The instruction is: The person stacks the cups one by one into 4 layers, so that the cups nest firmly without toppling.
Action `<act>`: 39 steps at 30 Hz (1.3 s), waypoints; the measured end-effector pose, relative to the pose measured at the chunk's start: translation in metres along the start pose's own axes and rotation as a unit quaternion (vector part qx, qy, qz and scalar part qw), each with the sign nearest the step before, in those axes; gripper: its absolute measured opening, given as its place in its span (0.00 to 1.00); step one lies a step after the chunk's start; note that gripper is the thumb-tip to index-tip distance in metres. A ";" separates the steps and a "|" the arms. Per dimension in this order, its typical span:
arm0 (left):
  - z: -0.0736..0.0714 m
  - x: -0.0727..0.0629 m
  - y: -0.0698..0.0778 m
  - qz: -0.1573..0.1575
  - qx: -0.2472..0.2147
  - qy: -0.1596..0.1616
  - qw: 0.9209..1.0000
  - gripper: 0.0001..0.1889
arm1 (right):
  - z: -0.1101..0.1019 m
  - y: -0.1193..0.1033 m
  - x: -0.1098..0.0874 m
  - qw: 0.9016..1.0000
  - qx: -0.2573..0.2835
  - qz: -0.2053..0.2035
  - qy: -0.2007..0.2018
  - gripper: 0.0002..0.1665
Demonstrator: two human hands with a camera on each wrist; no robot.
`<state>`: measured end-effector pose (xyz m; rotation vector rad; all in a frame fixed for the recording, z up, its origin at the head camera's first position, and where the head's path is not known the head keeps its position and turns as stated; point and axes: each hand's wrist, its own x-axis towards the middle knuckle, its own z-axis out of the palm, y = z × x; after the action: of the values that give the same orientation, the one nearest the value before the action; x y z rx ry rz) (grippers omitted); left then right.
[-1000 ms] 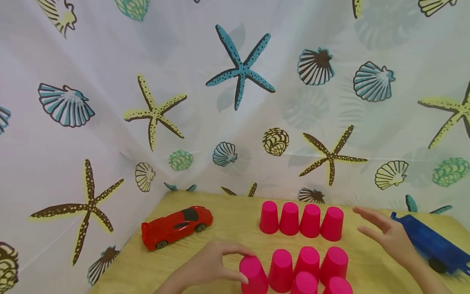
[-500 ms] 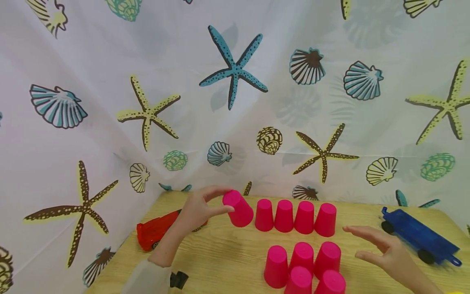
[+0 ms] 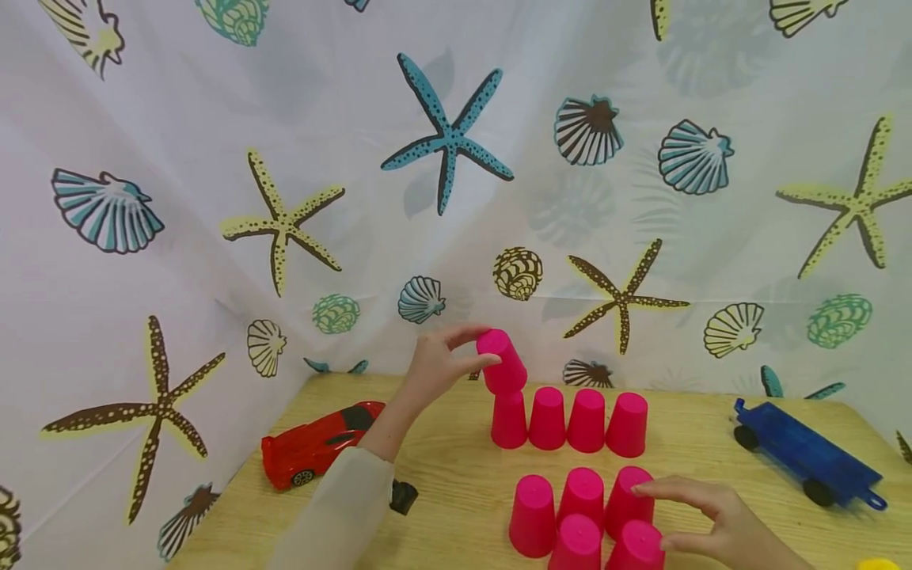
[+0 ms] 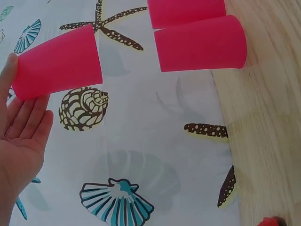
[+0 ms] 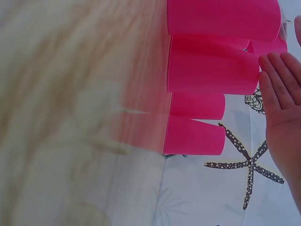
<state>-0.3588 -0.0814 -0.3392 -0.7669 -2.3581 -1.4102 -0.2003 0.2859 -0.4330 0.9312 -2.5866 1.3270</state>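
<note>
Head cam: L hand (image 3: 436, 366) grips pink cup (image 3: 506, 369).

The head view's bottom edge crops two pink cups (image 3: 578, 540) at five o'clock and an unidentifiable yellow thing (image 3: 878, 564) at four, while the left forearm (image 3: 386, 429) partly hides a red car (image 3: 313, 447) between seven and eight.

Place: sheeted-off play corner, wider room unclear
Backdrop, far and left: starfish-and-shell-printed white fabric sheet (image 3: 342, 103)
Surface: pale wood-grain tabletop (image 3: 449, 491)
Playthings: glossy red toy car (image 3: 321, 443), left; blue wheeled trailer (image 3: 805, 451), right
</note>
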 end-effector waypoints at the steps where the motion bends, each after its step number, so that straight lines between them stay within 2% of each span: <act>1: 0.004 0.003 -0.001 0.000 -0.001 -0.002 1.000 0.24 | 0.000 0.000 0.000 1.000 -0.004 -0.005 0.002 0.29; 9: 0.033 0.019 -0.011 0.012 0.019 -0.023 0.999 0.26 | 0.000 0.000 -0.005 0.999 -0.021 0.038 -0.019 0.26; 14: 0.045 0.023 -0.016 0.009 0.020 -0.034 0.999 0.25 | 0.002 0.002 -0.005 0.999 -0.014 0.009 -0.037 0.25; 16: 0.048 0.024 -0.017 0.007 0.018 -0.037 0.999 0.24 | 0.003 0.003 -0.004 0.999 -0.017 -0.021 -0.044 0.25; 20: 0.052 0.026 -0.016 -0.009 0.013 -0.046 0.999 0.24 | 0.002 0.006 -0.003 0.996 -0.008 -0.047 -0.069 0.25; 28: 0.058 0.029 -0.018 -0.038 0.010 -0.071 0.997 0.25 | 0.003 0.012 -0.002 0.994 0.023 -0.062 -0.090 0.25; 32: 0.060 0.030 -0.019 -0.053 0.002 -0.078 0.996 0.25 | 0.003 0.011 -0.002 0.994 0.029 -0.052 -0.096 0.25; 39: 0.062 0.036 -0.022 -0.075 0.006 -0.080 0.994 0.26 | 0.002 0.008 -0.002 0.993 0.038 0.001 -0.110 0.23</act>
<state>-0.3990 -0.0252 -0.3671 -0.7385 -2.5923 -1.4409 -0.2024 0.2892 -0.4401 1.1471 -2.7124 1.4059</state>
